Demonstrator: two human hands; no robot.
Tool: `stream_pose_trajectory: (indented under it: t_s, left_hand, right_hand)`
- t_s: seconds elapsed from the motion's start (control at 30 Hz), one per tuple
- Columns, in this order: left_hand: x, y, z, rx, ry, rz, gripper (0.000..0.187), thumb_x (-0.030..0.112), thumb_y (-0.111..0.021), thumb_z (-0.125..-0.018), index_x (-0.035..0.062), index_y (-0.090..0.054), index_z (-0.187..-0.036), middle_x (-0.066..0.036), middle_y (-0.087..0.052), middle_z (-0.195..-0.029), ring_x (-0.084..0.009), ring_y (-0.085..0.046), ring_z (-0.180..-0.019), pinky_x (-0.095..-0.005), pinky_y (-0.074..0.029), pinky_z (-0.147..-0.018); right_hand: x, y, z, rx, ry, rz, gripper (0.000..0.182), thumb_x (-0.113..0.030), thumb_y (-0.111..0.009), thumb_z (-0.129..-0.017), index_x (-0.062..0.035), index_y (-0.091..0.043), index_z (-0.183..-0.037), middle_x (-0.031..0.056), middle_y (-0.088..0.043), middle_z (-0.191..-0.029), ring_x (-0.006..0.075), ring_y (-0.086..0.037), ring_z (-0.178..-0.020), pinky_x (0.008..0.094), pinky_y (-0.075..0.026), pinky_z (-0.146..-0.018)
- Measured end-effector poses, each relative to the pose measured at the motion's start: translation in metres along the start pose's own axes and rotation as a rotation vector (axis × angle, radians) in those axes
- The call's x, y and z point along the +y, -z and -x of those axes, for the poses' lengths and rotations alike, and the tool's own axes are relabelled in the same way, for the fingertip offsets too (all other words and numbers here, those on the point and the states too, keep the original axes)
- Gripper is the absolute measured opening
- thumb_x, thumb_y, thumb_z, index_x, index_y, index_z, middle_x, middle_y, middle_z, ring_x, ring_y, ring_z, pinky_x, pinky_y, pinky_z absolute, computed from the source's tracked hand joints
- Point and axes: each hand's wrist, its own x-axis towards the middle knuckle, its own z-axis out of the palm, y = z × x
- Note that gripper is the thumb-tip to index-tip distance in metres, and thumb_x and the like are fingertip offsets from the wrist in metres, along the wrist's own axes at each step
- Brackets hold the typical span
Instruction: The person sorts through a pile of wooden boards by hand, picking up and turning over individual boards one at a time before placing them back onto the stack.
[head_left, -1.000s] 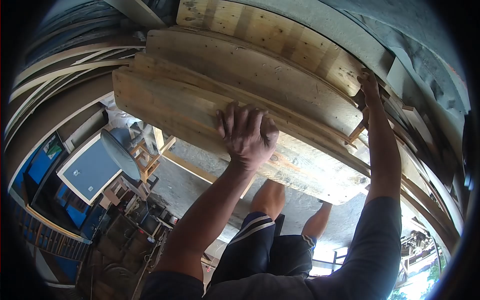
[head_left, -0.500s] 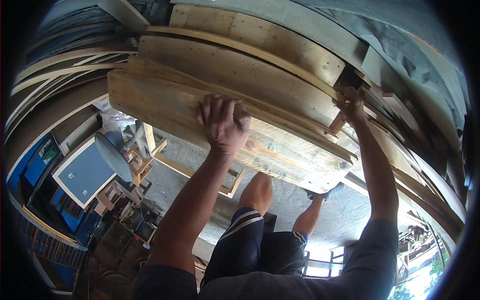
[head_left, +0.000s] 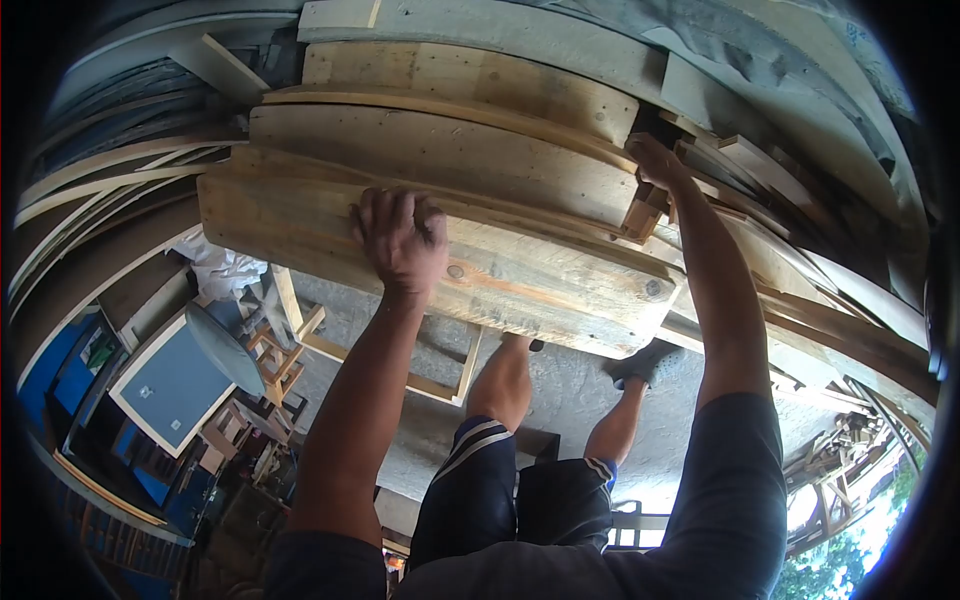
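Note:
A broad pale wooden board [head_left: 540, 285] with knots and rounded corners leans in front of me, tilted. My left hand [head_left: 400, 240] is closed over its upper edge, fingers curled behind the wood. Behind it stand more boards, among them a wide brownish plank [head_left: 430, 150] and a thin strip [head_left: 460, 110] along its top. My right hand [head_left: 655, 162] is at the right end of these rear boards, fingers curled at the thin strip's end; its fingertips are partly hidden. Just below that hand is a small brown wooden block-like piece [head_left: 643, 212].
Long planks [head_left: 820, 320] lie stacked on the right. Curved-looking strips [head_left: 110, 180] fill the left. A light wooden frame [head_left: 435, 388] rests on the concrete floor [head_left: 560, 400], near my legs. A blue-grey panel [head_left: 175, 380] and a small wooden stool [head_left: 275, 365] stand at lower left.
The view has shifted, so boards and both hands appear farther left. My right hand sits higher in view, still at the rear boards' end. My left hand keeps its hold on the front board.

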Motion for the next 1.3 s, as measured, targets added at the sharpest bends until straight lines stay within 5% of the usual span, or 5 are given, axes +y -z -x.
stream_pose_trajectory:
  t_s: [0.17,0.63,0.87,1.07,1.3]
  left_hand:
    - [-0.005,-0.003,0.001,0.008,-0.017,0.08,0.014,0.025,-0.052,-0.077,0.0129,-0.059,-0.079,-0.006,-0.057,-0.091,-0.0297,-0.048,-0.105,-0.0532,-0.028,-0.1]
    - [-0.002,0.002,0.0,0.044,0.0,-0.001,0.014,0.024,-0.051,-0.079,0.0133,-0.06,-0.078,-0.004,-0.058,-0.089,-0.0264,-0.05,-0.101,-0.049,-0.03,-0.097]
    - [-0.001,0.004,0.001,0.102,0.033,0.084,0.015,0.028,-0.055,-0.08,0.0166,-0.063,-0.085,-0.004,-0.059,-0.094,-0.027,-0.05,-0.105,-0.0486,-0.029,-0.099]
    - [0.035,0.055,0.001,0.302,0.022,0.445,0.026,0.018,-0.06,-0.08,0.011,-0.059,-0.106,-0.011,-0.061,-0.104,-0.0296,-0.052,-0.109,-0.0455,-0.036,-0.096]
    - [0.188,0.149,0.136,-0.458,0.189,1.219,0.013,0.014,-0.058,-0.088,0.0052,-0.061,-0.097,-0.01,-0.065,-0.08,-0.0182,-0.064,-0.073,-0.0296,-0.05,-0.068]
  right_hand:
    - [-0.017,-0.01,-0.012,0.037,-0.053,-0.184,0.041,-0.035,-0.066,-0.085,-0.0091,-0.058,-0.116,0.0055,-0.058,-0.095,0.0158,-0.055,-0.088,0.035,-0.052,-0.07]
    - [-0.052,0.004,0.024,0.445,0.281,0.592,0.036,-0.022,-0.072,-0.076,-0.0123,-0.056,-0.106,0.0187,-0.065,-0.092,0.0365,-0.063,-0.093,0.0467,-0.049,-0.075]
    - [-0.203,0.063,0.262,0.597,1.085,0.169,0.026,-0.012,-0.074,-0.079,-0.0017,-0.061,-0.1,0.0046,-0.06,-0.074,0.0096,-0.048,-0.062,0.0233,-0.043,-0.062]
    - [-0.287,0.15,0.48,0.764,0.967,0.379,0.026,-0.015,-0.073,-0.082,-0.0002,-0.058,-0.098,-0.004,-0.048,-0.06,0.0016,-0.036,-0.056,0.0181,-0.029,-0.049]
    - [-0.248,0.233,0.76,1.065,0.556,0.36,0.023,-0.012,-0.065,-0.085,0.0032,-0.057,-0.1,0.0006,-0.053,-0.08,0.0076,-0.045,-0.075,0.0211,-0.039,-0.068]
